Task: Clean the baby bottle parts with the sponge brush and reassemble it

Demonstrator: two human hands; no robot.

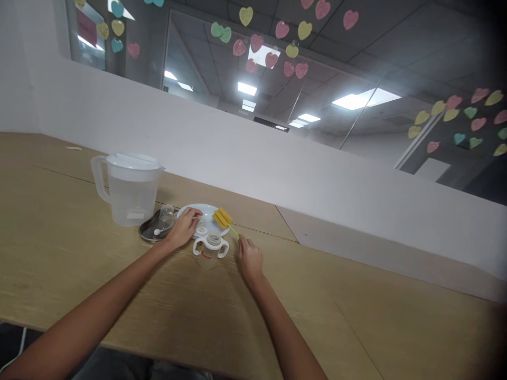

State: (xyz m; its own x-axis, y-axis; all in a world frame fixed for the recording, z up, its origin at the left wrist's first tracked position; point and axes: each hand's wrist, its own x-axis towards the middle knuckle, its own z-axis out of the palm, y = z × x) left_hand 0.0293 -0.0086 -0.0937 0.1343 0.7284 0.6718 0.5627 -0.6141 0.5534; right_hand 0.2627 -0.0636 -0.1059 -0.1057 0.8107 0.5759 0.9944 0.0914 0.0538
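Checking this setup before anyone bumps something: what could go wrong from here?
The clear two-handled cup stands right beside the left hand, so a careless wrist movement could tip it.

The yellow sponge brush seems to lean on the white plate, its green handle reaching toward the right hand; a nudge could send it sliding off.

The small glass sits on the metal tray's edge area, and could topple if the tray shifts.
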